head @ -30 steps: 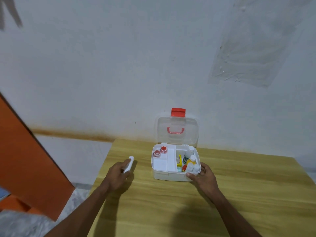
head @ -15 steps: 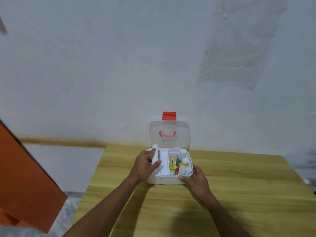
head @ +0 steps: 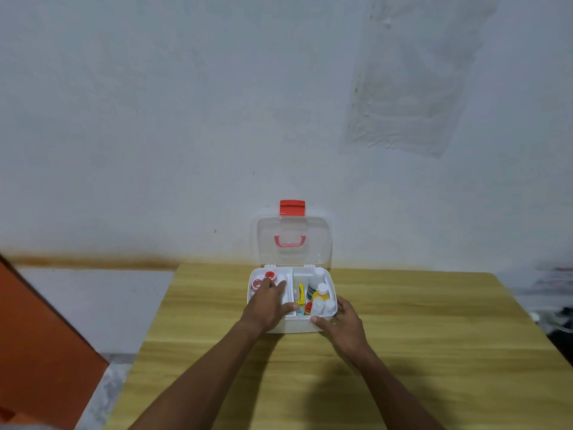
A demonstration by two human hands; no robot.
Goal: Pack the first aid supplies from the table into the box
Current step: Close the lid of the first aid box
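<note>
Currently my left hand [head: 269, 305] lies palm-down over the left compartment of the white first aid box [head: 294, 326], fingers extended toward the wall, covering most of the white tray there. A white tube [head: 282, 280] shows just past my fingertips, its long axis running from me toward the hinge, far end at the rear of that compartment; I cannot tell whether my fingers grasp it or merely rest on it. Two red-capped jars [head: 270, 275] stand upright in the rear-left corner, beside the tube. My right hand [head: 342, 325] is wrapped on the box's front-right corner, thumb along the front wall and fingers on the right side, steadying it. The right compartment holds upright bottles: a white-capped bottle with a dark label [head: 313, 285], a yellow bottle [head: 320, 293], and small white bottles [head: 324, 306] at the front. A yellow packet [head: 300, 293] stands against the divider. The clear lid [head: 293, 240] stands upright at the rear, red latch [head: 292, 207] on top. The box sits on the wooden table [head: 403, 352], its long axis left to right, near the wall.
</note>
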